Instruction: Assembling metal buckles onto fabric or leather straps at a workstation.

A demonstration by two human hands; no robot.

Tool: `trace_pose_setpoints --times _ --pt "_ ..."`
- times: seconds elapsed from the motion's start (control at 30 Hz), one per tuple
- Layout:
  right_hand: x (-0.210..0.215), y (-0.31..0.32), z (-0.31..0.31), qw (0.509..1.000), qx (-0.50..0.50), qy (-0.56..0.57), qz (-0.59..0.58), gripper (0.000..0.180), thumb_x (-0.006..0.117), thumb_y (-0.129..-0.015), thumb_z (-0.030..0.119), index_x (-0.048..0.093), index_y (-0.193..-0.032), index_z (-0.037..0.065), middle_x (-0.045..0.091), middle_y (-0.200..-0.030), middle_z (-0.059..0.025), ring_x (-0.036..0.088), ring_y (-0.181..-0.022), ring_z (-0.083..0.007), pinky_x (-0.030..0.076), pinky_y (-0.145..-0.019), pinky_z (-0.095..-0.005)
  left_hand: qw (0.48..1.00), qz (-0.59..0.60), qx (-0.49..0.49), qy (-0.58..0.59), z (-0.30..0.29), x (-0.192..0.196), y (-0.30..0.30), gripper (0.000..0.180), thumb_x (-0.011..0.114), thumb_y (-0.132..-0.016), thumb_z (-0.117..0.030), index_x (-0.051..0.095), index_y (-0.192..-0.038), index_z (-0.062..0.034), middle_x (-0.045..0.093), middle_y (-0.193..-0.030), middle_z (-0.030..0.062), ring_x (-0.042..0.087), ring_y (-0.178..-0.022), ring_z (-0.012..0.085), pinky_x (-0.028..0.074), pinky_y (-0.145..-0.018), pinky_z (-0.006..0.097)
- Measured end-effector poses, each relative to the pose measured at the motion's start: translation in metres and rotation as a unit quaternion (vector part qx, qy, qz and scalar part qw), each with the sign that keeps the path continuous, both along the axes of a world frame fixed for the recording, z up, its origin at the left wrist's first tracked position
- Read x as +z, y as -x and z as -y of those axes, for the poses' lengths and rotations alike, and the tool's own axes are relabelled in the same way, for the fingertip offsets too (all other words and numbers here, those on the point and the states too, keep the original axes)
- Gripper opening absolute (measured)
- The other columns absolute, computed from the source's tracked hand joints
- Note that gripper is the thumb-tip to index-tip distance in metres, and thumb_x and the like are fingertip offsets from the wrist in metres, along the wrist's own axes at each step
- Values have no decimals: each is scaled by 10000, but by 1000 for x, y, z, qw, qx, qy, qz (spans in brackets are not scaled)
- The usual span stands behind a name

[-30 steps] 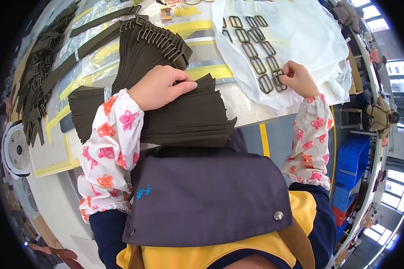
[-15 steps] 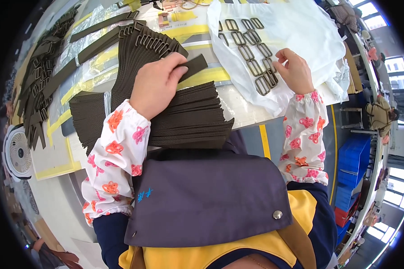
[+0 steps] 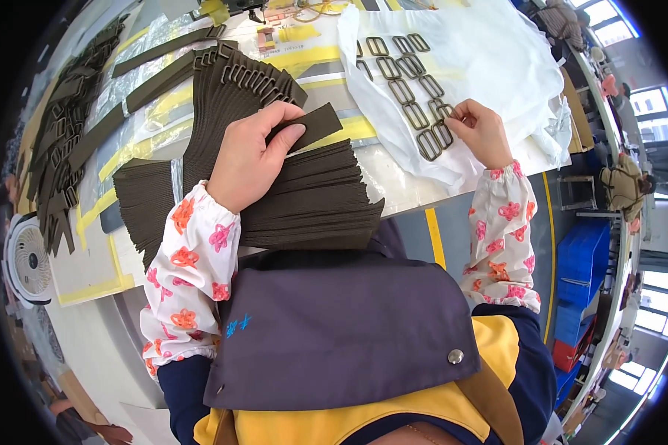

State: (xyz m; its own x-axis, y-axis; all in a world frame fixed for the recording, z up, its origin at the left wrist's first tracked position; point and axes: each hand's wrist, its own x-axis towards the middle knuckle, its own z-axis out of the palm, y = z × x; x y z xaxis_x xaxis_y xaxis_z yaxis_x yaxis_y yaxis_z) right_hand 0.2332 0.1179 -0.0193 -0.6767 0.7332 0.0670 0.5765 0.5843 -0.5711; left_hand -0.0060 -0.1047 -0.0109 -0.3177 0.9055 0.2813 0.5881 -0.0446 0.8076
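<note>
My left hand (image 3: 252,156) pinches the end of one dark olive webbing strap (image 3: 315,124), lifted off a thick stack of cut straps (image 3: 312,200) that overhangs the table's near edge. Behind my hand a fan of straps fitted with metal buckles (image 3: 237,78) lies spread out. My right hand (image 3: 484,132) rests on a white cloth (image 3: 497,67), fingertips on a rectangular metal buckle (image 3: 445,126) at the near end of a row of loose buckles (image 3: 404,78).
More buckled straps (image 3: 59,148) lie piled at the far left beside clear plastic sheeting and yellow tape lines. A small white fan (image 3: 26,259) sits at the left. Blue crates (image 3: 579,274) stand on the floor to the right. Small parts clutter the table's far edge.
My left hand has moved from lying flat on the stack to lifting one strap end toward the middle. My right hand has slid slightly up along the buckle row.
</note>
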Motion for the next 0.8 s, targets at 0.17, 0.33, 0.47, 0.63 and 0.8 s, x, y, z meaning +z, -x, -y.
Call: trace_pose_setpoints --times 0.17,0.33,0.47,0.63,0.8 --pt "26 16 27 963 64 -181 -189 118 649 -681 -2 633 -797 4 530 -664 -45 473 -588 -82 365 -496 -205 998 70 -4 -4 4 2 3 143 529 -831 -81 538 -949 -2 584 -770 57 534 -693 114 423 -652 229" --pt "34 47 62 933 180 -181 -254 208 540 -713 -99 642 -847 22 531 -674 -68 532 -583 -126 418 -502 -234 984 175 -25 2 15 -3 11 156 509 -854 -73 521 -989 4 554 -858 -2 487 -799 55 395 -726 199" --pt "25 58 75 900 219 174 -333 264 386 -766 -117 576 -926 -28 566 -769 -74 543 -655 -110 487 -580 -242 973 225 -42 -1 13 -1 10 166 515 -854 -72 524 -1004 -2 560 -876 -1 494 -809 55 395 -737 194" --pt "30 74 89 824 214 393 -348 215 441 -792 -65 508 -997 -72 560 -813 -84 539 -687 -109 478 -602 -223 959 279 -56 -5 14 -2 11 169 518 -857 -73 525 -1011 -2 563 -895 -5 498 -825 50 398 -744 191" --pt "27 82 92 856 188 390 -282 294 530 -783 -55 447 -1064 -33 534 -906 -75 540 -689 -98 456 -592 -220 948 311 -62 -13 14 -2 12 172 518 -859 -77 523 -1011 3 562 -903 -5 497 -826 48 398 -745 188"
